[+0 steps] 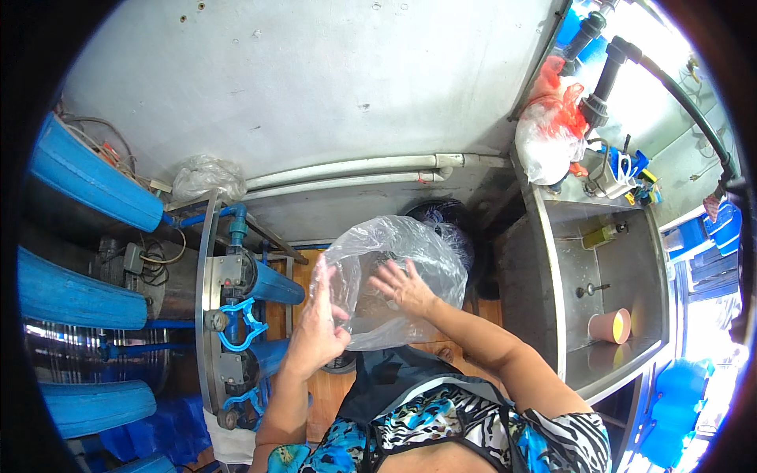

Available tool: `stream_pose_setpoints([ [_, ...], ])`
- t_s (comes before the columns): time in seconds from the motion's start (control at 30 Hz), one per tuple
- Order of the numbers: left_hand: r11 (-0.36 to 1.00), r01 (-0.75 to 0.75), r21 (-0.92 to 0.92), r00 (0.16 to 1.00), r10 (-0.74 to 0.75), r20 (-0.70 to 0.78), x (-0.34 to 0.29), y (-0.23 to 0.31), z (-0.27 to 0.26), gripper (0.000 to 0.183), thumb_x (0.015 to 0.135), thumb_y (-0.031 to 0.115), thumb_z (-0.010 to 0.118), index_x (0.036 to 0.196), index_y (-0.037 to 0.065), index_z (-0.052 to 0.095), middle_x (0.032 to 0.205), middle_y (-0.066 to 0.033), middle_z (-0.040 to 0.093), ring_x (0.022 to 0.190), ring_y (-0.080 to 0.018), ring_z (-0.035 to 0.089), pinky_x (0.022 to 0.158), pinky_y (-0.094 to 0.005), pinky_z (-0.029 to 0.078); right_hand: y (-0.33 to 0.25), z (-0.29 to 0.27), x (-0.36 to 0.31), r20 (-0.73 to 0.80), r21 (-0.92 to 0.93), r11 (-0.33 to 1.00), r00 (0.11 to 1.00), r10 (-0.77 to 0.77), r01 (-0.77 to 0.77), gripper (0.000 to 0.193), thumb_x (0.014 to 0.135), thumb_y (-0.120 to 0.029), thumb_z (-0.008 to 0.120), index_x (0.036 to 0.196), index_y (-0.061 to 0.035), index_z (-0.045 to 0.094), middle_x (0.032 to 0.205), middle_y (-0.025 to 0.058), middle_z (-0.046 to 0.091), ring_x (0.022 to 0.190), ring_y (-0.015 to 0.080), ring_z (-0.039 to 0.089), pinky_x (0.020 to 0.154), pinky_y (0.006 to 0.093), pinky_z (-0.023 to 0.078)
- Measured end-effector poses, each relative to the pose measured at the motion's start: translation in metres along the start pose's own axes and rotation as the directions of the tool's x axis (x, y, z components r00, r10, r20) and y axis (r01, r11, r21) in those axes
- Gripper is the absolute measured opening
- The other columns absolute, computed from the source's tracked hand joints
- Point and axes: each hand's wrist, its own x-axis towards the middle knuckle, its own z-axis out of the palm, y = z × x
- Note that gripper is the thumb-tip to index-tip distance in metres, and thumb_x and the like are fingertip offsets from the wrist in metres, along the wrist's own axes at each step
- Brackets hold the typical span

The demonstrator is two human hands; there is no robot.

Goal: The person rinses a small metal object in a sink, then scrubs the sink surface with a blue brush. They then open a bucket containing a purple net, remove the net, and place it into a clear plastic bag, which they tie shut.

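Observation:
A large clear plastic bag (441, 260) hangs puffed out in front of me, its mouth spread wide towards my body. My left hand (314, 329) is at the bag's left rim, gripping the thin film between thumb and fingers. My right hand (404, 288) reaches in at the bag's mouth with its fingers spread apart and nothing in them. Whether its fingertips touch the film inside, I cannot make out. Behind the bag, partly covered by it, stands a black bin (445, 211) with a plastic liner.
To the right is a metal sink (558, 292) holding a pink cup (603, 326) and a bottle (601, 236). Red and white plastic bags (552, 130) sit at its far corner. Blue filter housings (276, 282) on a metal frame stand at left. White pipes (347, 169) run along the wall.

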Motion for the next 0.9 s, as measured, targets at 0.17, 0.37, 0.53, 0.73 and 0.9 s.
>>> stream_pose_setpoints([
  [0.17, 0.927, 0.222, 0.302, 0.973, -0.190, -0.132, -0.001, -0.042, -0.030, 0.111, 0.058, -0.013, 0.059, 0.151, 0.012, 0.002, 0.150, -0.0215, 0.027, 0.093, -0.0294, 0.062, 0.078, -0.0334, 0.052, 0.043, -0.009, -0.001, 0.598, -0.214, 0.977, 0.792, 0.126, 0.006, 0.045, 0.091, -0.025, 0.045, 0.136, -0.0190, 0.044, 0.117, 0.0055, 0.062, 0.116, 0.0267, 0.054, 0.110, 0.0638, 0.007],
  [0.37, 0.749, 0.320, 0.580, 0.946, -0.221, -0.236, 0.005, -0.129, -0.032, 0.116, 0.058, -0.013, 0.064, 0.150, 0.015, 0.000, 0.147, -0.0222, 0.031, 0.114, -0.0384, 0.054, 0.086, -0.0419, 0.050, 0.079, -0.059, 0.005, 0.343, 0.650, 0.739, 0.936, -0.079, -0.176, 0.030, 0.061, -0.010, 0.072, 0.091, -0.0107, 0.069, 0.098, 0.0047, 0.068, 0.096, 0.0219, 0.062, 0.087, 0.0466, 0.046],
  [0.53, 0.525, 0.537, 0.660, 0.820, -0.509, -0.262, 0.022, -0.168, -0.042, 0.116, 0.062, -0.007, 0.069, 0.150, 0.019, -0.002, 0.126, -0.0257, 0.050, 0.104, -0.0408, 0.059, 0.085, -0.0442, 0.049, 0.130, -0.123, 0.016, 0.199, 0.890, -0.427, 0.979, 0.046, -0.161, 0.052, 0.056, 0.003, 0.079, 0.098, -0.0081, 0.053, 0.117, 0.0182, 0.062, 0.111, 0.0251, 0.059, 0.091, 0.0369, 0.049],
  [0.73, 0.512, 0.555, 0.656, 0.824, -0.446, -0.350, 0.051, -0.175, -0.076, 0.112, 0.067, -0.005, 0.067, 0.150, 0.032, 0.002, 0.111, -0.0224, 0.058, 0.100, -0.0390, 0.061, 0.084, -0.0462, 0.049, 0.137, -0.170, 0.008, 0.227, 0.955, -0.143, 0.950, -0.216, -0.261, 0.044, 0.058, 0.003, 0.080, 0.096, -0.0067, 0.060, 0.126, 0.0164, 0.057, 0.118, 0.0229, 0.052, 0.101, 0.0388, 0.041],
  [0.9, 0.495, 0.584, 0.643, 0.810, -0.307, -0.499, 0.072, -0.131, -0.104, 0.103, 0.071, -0.006, 0.064, 0.150, 0.027, 0.006, 0.121, -0.0231, 0.055, 0.098, -0.0389, 0.061, 0.081, -0.0458, 0.051, 0.074, -0.145, 0.009, 0.438, 0.467, 0.865, 0.898, -0.048, -0.182, 0.077, 0.074, -0.003, 0.058, 0.144, -0.0247, 0.036, 0.117, 0.0090, 0.059, 0.111, 0.0284, 0.057, 0.106, 0.0643, 0.023],
])
